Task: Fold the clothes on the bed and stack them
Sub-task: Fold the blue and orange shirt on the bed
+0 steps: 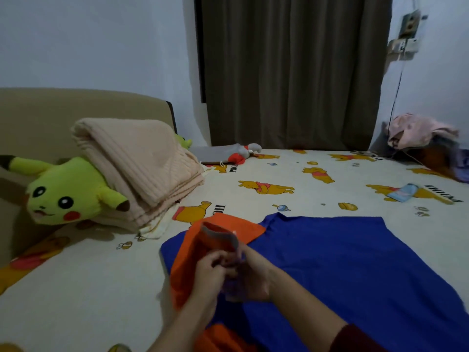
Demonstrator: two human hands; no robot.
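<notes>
A blue garment (337,265) lies spread flat on the bed (291,204), filling the near right. On its left part sits an orange garment (203,240) with a grey inner edge, partly lifted and bunched. My left hand (210,269) and my right hand (250,273) meet close together at the orange garment's edge, fingers curled on the cloth. A small purplish piece shows between the hands; motion blur hides what it is. More orange cloth (223,336) lies at the bottom edge.
A folded peach blanket (142,163) and a yellow plush toy (66,196) sit at the left by the headboard. A small red and grey toy (241,153) lies by the brown curtain. A pile of pink clothes (416,130) rests at the far right.
</notes>
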